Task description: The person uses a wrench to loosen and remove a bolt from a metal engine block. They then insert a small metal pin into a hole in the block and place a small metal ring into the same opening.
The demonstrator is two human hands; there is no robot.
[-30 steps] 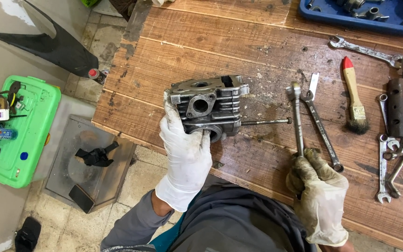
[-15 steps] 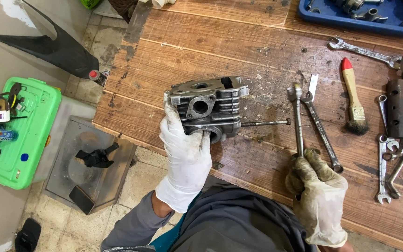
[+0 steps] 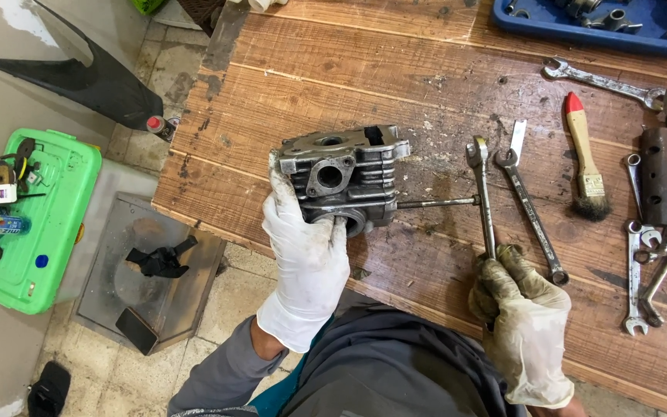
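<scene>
Grey finned cast-metal cylinder head [image 3: 345, 179] sits on the worn wooden plank workbench [image 3: 333, 69], near its front edge, left of centre. My left hand [image 3: 306, 251], in a white glove, is wrapped around the head's near left side, fingers up over the casting and thumb by the round port at the bottom. A thin steel stud [image 3: 435, 203] sticks out of the head's right side, lying level toward the right.

My right hand [image 3: 525, 320], in a grimy whitish glove, is closed on the lower end of a long silver combination spanner [image 3: 484, 197]. The spanner runs away from me, and its shaft crosses the tip of the stud; I can't tell from this angle whether they actually touch. A second silver spanner [image 3: 530, 208] lies just beside it on the right, slanted, its ring end near my right knuckles.

Further right: a wooden-handled paintbrush with a red tip [image 3: 584, 158], bristles toward me, then a cluster of more spanners [image 3: 646, 262] at the bench's right edge. A blue plastic tray [image 3: 550, 31] with small parts sits at the far edge.

On the floor to the left: a green plastic lidded box [image 3: 36, 232] with odds and ends on top, and a grey metal tray [image 3: 148, 266] holding a black rag.
</scene>
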